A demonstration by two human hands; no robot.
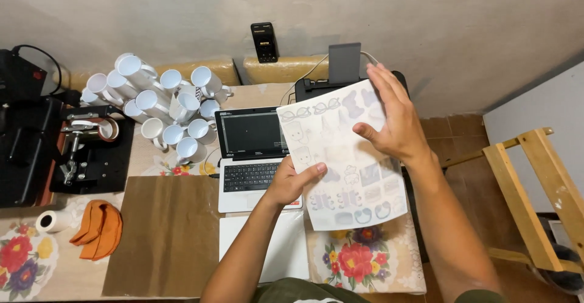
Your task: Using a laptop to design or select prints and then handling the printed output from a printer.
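You hold a printed sheet (342, 157) of pale designs up over the table (389, 266), both hands on it. Your left hand (293, 183) pinches the sheet's lower left edge, thumb on the face toward you and the other fingers tucked behind, so that grip is closed on the paper. Your right hand (394, 117) lies against the sheet's upper right part, fingers spread and nearly flat, thumb bent inward over the print; whether its fingers curl round the far edge or merely press on the face is hard to tell from this angle. Just behind your left grip, partly covered by the sheet, sits an open laptop (250, 157) with a dark screen, and right below that hand lies a white pad (264, 248) on the flowered cloth. Behind your right hand stands a black printer (322, 84) with a grey tray raised. Well off to the left of your left grip stands a cluster of white mugs (167, 108), then a black mug press (85, 151), an orange cloth (97, 230) and a roll of tape (52, 221). A brown paper sheet (164, 230) lies between those and the laptop.
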